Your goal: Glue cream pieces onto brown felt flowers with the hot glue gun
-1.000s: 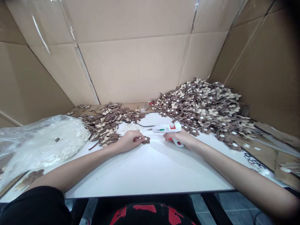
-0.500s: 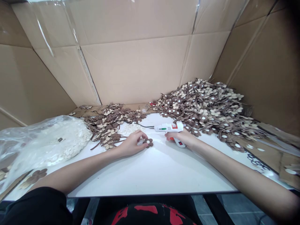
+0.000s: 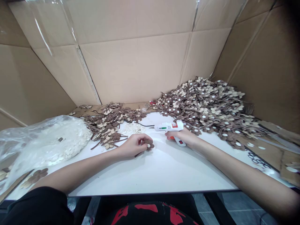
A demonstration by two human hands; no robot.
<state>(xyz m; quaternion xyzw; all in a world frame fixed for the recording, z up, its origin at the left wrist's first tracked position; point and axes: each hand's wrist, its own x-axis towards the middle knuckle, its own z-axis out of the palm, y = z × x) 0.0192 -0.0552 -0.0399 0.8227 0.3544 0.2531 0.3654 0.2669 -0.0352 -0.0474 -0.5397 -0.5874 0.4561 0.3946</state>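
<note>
Glue gun (image 3: pixel 169 126) in my right hand (image 3: pixel 180 135), fingers wrapped round its grip, nozzle pointing left; from this remote view I cannot tell whether the trigger is pressed. My left hand (image 3: pixel 138 143) is curled, its thumb and fingertips pinching a brown flower (image 3: pixel 151 148) with a white disc (image 3: pixel 148 145) on it, low over the worktop (image 3: pixel 150 175), nearer me than the nozzle and apart from it. Whether the flower touches the surface I can't make out. My main worry is the short gap between nozzle and left knuckles: a careless swing down and left could put a tip that may be hot against the fingers. I see no glue, but if any under the disc is soft, a loose or twisting pinch could slide it off centre. A drip could fall among the loose white discs (image 3: pixel 133 127) beyond the left hand and stick them together. The thin dark cord (image 3: pixel 146 125) behind the nozzle could snag them if pulled, and the gun's back end, near the large flower pile (image 3: pixel 199 103), could catch its trailing strips.
</note>
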